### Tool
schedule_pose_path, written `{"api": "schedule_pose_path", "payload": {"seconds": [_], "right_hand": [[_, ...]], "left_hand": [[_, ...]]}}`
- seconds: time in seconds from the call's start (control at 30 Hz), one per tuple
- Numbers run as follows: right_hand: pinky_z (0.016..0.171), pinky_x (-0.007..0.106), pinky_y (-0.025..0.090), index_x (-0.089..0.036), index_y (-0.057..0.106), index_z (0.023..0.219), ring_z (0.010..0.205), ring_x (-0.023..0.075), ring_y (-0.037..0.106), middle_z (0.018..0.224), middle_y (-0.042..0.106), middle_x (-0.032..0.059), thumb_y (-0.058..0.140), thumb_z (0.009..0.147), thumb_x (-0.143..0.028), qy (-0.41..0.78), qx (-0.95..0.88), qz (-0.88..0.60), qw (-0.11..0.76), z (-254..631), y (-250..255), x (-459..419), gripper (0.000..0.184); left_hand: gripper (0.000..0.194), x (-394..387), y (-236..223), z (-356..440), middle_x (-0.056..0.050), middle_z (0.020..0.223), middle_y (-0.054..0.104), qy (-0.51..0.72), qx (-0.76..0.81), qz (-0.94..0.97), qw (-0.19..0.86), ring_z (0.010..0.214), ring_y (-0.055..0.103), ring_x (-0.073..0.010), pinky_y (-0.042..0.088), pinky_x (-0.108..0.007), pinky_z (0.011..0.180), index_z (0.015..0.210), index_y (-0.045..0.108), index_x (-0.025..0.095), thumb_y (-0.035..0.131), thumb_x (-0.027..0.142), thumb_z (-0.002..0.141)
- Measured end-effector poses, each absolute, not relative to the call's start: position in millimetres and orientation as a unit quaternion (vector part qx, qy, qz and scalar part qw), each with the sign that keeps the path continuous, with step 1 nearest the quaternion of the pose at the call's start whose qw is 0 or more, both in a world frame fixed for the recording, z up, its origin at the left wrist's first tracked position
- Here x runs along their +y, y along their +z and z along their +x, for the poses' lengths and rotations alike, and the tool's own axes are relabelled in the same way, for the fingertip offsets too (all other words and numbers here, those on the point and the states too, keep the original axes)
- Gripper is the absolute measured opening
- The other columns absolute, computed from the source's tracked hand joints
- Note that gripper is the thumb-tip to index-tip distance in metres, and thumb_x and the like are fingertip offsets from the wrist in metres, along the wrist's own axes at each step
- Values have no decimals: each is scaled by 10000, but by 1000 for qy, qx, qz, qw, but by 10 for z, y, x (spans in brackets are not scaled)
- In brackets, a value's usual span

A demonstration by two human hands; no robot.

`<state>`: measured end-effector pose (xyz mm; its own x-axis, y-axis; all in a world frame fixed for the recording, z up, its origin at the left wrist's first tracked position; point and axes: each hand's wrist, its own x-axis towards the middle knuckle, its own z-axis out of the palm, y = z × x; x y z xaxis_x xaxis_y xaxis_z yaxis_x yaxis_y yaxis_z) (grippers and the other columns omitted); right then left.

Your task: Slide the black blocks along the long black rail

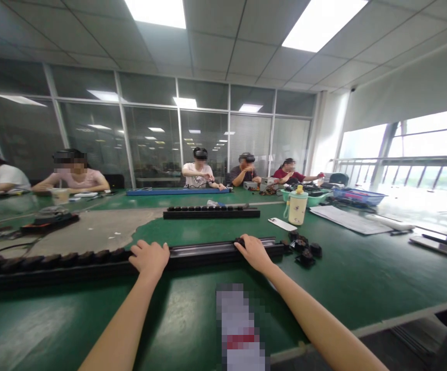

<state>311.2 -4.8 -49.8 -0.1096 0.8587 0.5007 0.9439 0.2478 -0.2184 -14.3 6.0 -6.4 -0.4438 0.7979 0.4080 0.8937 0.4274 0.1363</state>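
Note:
A long black rail (203, 252) with a channel along its top lies across the table in front of me. Several black blocks (55, 261) sit in a row along its left part. My left hand (150, 260) is closed over the rail at the right end of that row, its fingertips hidden behind. Further right, my right hand (253, 252) pinches a small black block (239, 241) at the channel. Loose black blocks (305, 252) lie in a heap off the rail's right end.
Beyond lies a second black rail (211, 213) with blocks on it. A phone (282, 224), a yellow cup (298, 207), papers (347, 219) and a blue basket (358, 197) are at the right. Several people sit across the green table (192, 309), one at a blue rail (177, 192).

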Motion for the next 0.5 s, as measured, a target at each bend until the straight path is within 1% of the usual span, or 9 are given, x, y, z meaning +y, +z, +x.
{"api": "schedule_pose_path", "payload": {"seconds": [0.27,0.5], "right_hand": [[986,377,452,-156,625,1142,1098,287,679,1094,739,158,470,1058,-437,-75,-742,-600,288,3120,-533,-16,332],[988,370,450,-145,621,1147,1103,286,678,1090,736,163,457,1063,-432,-74,-743,-605,277,3123,-501,-36,341]], "left_hand": [[545,26,-22,-137,-276,1358,533,-159,-834,-511,133,1215,490,-399,443,-458,914,1202,754,88,410,443,974],[559,32,-28,-133,-281,1374,523,-166,-833,-513,128,1237,472,-406,438,-470,928,1222,746,81,397,439,971]]}}
